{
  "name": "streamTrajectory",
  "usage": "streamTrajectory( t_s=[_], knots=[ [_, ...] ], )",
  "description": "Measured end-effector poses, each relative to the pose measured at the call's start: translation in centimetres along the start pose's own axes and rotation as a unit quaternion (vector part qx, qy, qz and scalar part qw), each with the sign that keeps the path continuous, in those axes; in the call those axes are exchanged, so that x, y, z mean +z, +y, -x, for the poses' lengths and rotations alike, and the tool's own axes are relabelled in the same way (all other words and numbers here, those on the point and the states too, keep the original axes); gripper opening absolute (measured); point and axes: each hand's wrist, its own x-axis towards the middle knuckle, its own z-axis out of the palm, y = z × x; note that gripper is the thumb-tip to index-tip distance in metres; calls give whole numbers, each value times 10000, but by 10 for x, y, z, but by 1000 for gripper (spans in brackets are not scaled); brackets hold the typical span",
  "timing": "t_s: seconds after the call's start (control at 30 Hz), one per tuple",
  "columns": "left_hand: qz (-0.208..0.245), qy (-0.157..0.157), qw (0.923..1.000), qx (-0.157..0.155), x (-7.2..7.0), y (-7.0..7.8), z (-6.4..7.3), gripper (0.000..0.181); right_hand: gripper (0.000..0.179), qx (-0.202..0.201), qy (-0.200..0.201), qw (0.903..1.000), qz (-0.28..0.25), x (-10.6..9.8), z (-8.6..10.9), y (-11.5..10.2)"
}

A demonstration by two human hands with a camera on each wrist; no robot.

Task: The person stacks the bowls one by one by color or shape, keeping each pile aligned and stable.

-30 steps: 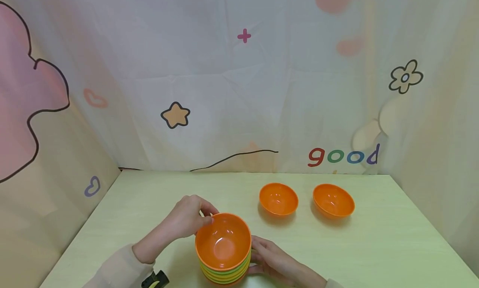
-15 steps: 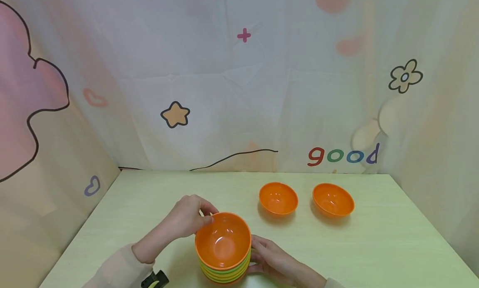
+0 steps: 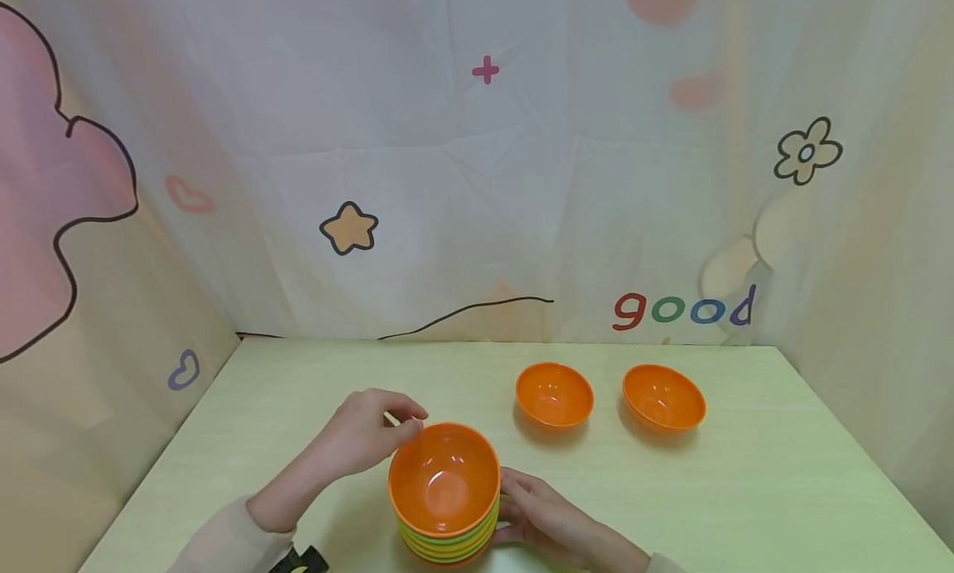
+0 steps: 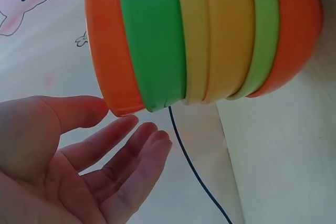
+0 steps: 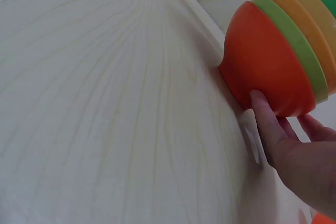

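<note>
A stack of bowls stands upright near the table's front edge, with orange at top and bottom and green and yellow layers between. At the left of its rim is my left hand, fingers spread and loosely bent, holding nothing. In the left wrist view its thumb tip is right at the rim of the top orange bowl; whether it touches cannot be told. My right hand holds the stack's right side low down. In the right wrist view its fingertips press the bottom orange bowl; part of that hand's grip is hidden.
Two separate orange bowls stand further back on the pale green table: one bowl right of centre, another bowl further right. A printed cloth hangs behind the table and along its sides.
My left hand has let go of the top orange bowl's rim and drawn back slightly to the left. The stack and my right hand have stayed in place.
</note>
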Motion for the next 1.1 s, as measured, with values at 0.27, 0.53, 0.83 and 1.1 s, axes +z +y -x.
streamTrajectory(
  t_s=[0.27, 0.53, 0.83, 1.1],
  knots=[
    [456, -58, 9989, -66, -1, -13, 3, 19, 64, -34, 22, 10000, 18, 0, 0, 1],
    [1485, -349, 9880, -260, 3, -35, 10, 44, 63, -47, 11, 10000, -26, 0, 0, 1],
    [2601, -712, 9627, -237, 9, -56, 17, 57, 65, 16, 68, 10000, -4, 0, 0, 1],
    [3307, -1043, 9363, -556, 17, -69, 22, 59, 66, 47, 108, 9999, -18, -1, 0, 1]
  ],
)
